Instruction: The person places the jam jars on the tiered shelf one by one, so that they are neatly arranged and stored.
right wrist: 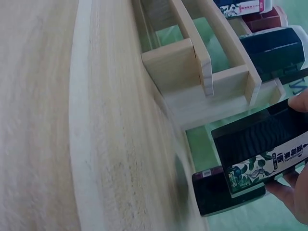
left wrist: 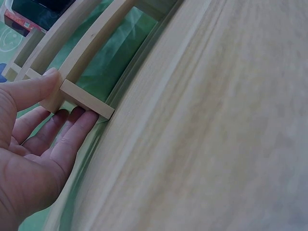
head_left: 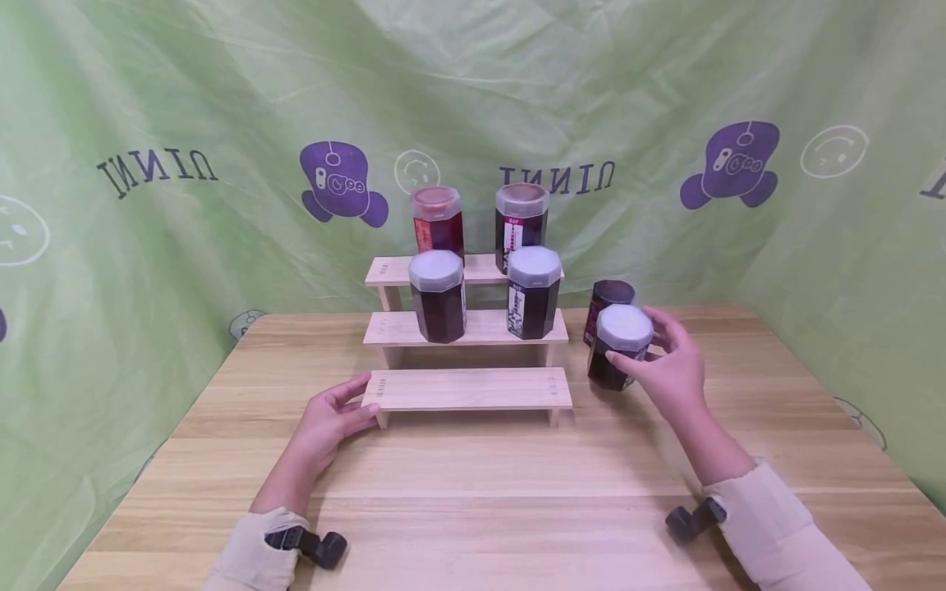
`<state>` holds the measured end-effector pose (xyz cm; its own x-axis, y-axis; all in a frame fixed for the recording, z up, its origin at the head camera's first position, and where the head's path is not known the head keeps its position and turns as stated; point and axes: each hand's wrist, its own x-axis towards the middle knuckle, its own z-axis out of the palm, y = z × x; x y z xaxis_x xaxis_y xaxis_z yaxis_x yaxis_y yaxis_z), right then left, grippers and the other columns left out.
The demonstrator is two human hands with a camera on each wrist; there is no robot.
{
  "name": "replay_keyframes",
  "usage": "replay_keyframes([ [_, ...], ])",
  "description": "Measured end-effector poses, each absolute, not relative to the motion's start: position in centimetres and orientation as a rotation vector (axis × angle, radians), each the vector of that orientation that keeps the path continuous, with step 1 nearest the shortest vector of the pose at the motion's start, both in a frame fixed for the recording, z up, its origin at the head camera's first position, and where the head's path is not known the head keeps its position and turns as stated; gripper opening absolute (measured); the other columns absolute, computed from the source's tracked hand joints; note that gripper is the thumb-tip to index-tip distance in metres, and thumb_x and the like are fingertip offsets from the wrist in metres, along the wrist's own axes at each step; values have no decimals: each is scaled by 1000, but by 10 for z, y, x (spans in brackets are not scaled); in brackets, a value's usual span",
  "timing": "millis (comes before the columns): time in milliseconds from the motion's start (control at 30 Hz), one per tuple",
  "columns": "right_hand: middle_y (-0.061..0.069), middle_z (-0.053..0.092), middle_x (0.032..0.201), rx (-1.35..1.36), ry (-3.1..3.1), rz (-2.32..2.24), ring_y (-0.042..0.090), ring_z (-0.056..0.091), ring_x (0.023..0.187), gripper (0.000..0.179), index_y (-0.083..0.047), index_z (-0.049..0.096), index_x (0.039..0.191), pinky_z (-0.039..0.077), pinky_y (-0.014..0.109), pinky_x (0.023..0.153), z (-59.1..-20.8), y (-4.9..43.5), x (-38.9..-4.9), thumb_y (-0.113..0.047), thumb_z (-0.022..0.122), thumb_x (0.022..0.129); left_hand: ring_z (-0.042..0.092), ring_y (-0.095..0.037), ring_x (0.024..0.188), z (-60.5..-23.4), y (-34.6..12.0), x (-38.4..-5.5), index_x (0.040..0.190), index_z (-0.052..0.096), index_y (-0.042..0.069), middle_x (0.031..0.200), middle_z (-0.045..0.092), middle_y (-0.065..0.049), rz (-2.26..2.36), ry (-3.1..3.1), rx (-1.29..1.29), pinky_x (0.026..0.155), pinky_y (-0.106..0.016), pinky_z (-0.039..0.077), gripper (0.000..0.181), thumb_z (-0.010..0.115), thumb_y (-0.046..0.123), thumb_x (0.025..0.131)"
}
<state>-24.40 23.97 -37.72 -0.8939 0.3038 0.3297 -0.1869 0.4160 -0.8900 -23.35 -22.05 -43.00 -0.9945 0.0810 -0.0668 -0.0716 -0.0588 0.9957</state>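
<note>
My left hand [head_left: 325, 423] grips the left end of the lowest step of a three-tier wooden display stand [head_left: 467, 389]. In the left wrist view the thumb lies on the step's edge and the fingertips are at its leg [left wrist: 86, 99]. Over on the right, my right hand [head_left: 674, 369] holds a dark jam jar [head_left: 612, 368] with a frosted lid, thumb on one side and fingers on the other. This jar is slightly tilted and held off the table; its label with leaves and berries [right wrist: 252, 171] shows in the right wrist view. Partly hidden behind it stands another dark jar [head_left: 613, 290].
Two dark jars with frosted lids, one left [head_left: 441, 308] and one right [head_left: 532, 304], stand on the middle step. A red jar [head_left: 438, 217] and a dark jar [head_left: 522, 222] occupy the top step. Green printed cloth [head_left: 473, 98] hangs around the wooden table [head_left: 473, 509].
</note>
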Motion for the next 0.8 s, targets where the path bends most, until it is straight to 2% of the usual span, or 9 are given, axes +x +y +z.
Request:
replay_keyframes([
  [400,14,58,131,-11,-2236,1494,25,56,113,85,-8,49,142,55,19,86,-373,230,-236,-7,90,67,65,-12,98,-430,-221,-233,146,37,-5,135,49,-28,2213,2079,-4,90,-34,57,66,65,-11,87],
  [600,14,58,132,19,-2225,1517,26,55,114,85,-8,49,141,55,21,87,-368,224,-231,-6,89,67,65,-11,99,-430,-221,-233,147,36,-5,143,41,-30,2212,2075,12,89,-34,57,68,66,-11,86],
  [800,14,59,131,61,-2209,1568,18,56,110,83,-8,51,140,55,18,87,-363,217,-226,-3,89,66,65,-11,99,-430,-221,-233,147,35,-6,145,37,-31,2213,2075,23,89,-34,57,68,66,-11,86],
])
